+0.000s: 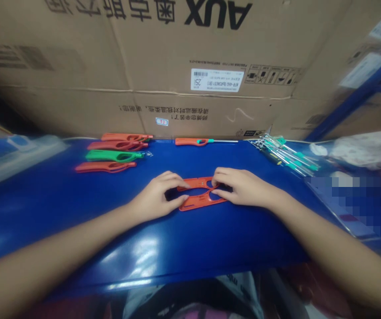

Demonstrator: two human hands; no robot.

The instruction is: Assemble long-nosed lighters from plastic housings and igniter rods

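Two orange lighter casing halves lie side by side on the blue tabletop, hollow sides up. The far half has its trigger loop at the right, as does the near half. My left hand holds their left ends, fingers at the far half and thumb on the near one. At the right ends, my right hand has its bent fingers on the far half and its thumb by the near half's loop. Its fingers partly cover the right ends.
Several orange, red and green casings are stacked at the left back. An assembled orange lighter with a metal tube lies behind my hands. Metal lighter rods with green parts sit right. A large cardboard box walls the back; plastic bags lie far right.
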